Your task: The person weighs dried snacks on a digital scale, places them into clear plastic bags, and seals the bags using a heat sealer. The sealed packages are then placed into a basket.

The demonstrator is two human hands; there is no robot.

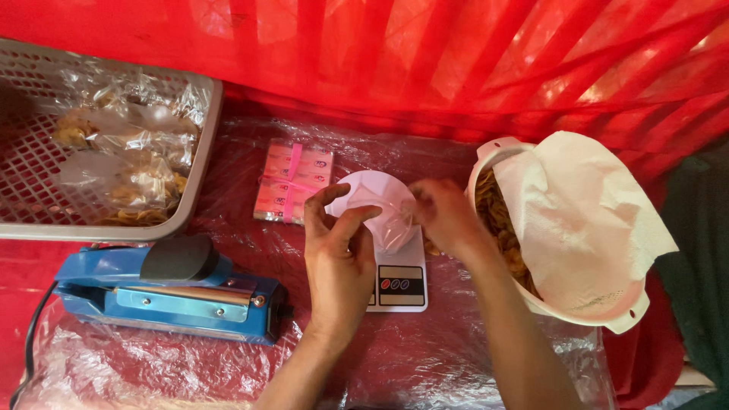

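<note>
Both hands (342, 243) (444, 216) pinch a clear bag (387, 220) open over the scale (399, 285) — keep its mouth wide, facing the chips (497, 220) at 3 o'clock.

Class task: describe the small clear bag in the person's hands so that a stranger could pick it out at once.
Start at the white kitchen scale in the middle. Just above it, the left hand and right hand hold the clear bag. Unlike the filled packets in the grey basket, it looks empty.

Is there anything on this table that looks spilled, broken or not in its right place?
Nothing stands out. The left hand and the right hand hold a small clear plastic bag over the white digital kitchen scale. The white paper sheet lies crookedly over the white bowl of chips, leaving some uncovered.
</note>
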